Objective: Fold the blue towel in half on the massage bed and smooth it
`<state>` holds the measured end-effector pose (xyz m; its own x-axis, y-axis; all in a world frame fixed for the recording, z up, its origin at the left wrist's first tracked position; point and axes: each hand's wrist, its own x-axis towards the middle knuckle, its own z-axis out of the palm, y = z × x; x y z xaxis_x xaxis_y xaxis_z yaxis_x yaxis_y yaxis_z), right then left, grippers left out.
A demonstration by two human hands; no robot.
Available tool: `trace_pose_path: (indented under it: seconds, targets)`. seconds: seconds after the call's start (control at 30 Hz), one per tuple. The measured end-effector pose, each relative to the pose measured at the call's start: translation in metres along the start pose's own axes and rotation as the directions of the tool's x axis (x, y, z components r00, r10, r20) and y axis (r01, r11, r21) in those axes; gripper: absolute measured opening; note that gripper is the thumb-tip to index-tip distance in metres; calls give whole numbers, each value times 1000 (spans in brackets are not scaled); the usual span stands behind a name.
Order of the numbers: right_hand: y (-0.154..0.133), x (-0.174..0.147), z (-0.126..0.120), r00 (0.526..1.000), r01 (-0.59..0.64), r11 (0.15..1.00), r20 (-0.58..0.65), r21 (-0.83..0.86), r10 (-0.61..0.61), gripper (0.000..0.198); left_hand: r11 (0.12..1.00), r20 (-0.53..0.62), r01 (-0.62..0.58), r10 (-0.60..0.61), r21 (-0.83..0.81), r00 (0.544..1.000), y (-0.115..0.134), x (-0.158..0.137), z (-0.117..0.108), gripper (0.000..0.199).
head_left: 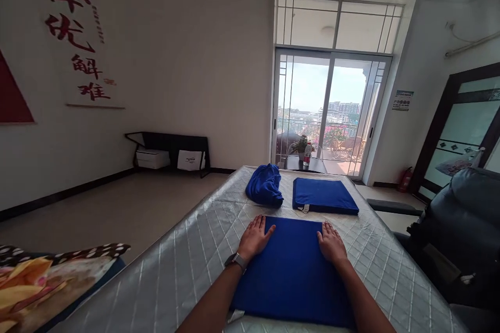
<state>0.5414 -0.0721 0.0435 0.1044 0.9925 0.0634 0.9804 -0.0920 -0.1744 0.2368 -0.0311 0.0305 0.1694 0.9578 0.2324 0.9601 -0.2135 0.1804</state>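
Observation:
A flat blue folded cloth lies on the silver quilted table cover right in front of me, a white tag peeking out at its near left corner. My left hand rests flat on its far left edge, fingers stretched forward and thumb out to the side. On the far right edge lies my right hand, also with fingers extended. Beyond them are a crumpled blue cloth at left and a neat folded blue stack with a white tag at right.
A black chair stands close on the right. At lower left is a patterned fabric. Past the table's far end, a small dark table holds a plant and a bottle. A black bench stands along the wall.

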Motion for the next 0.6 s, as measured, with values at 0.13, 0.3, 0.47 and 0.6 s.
trace_pose_path:
  seconds: [0.13,0.3,0.47,0.6]
  targets:
    - [-1,0,1,1000,-9,1000,-7,-22,9,68,1000,-21,15,-16,-6,1000,3,-3,-3,88]
    - [-8,-4,-8,1000,-7,996,11,-84,8,67,1000,-40,24,-25,-14,999,7,-9,-10,83]
    - [-11,-13,-15,1000,19,991,7,-131,-18,67,999,-42,33,-35,-37,999,8,-10,-11,82]
    - [-7,-23,-7,999,31,995,37,-98,-27,68,999,-52,33,-34,-35,998,6,-7,-7,83]
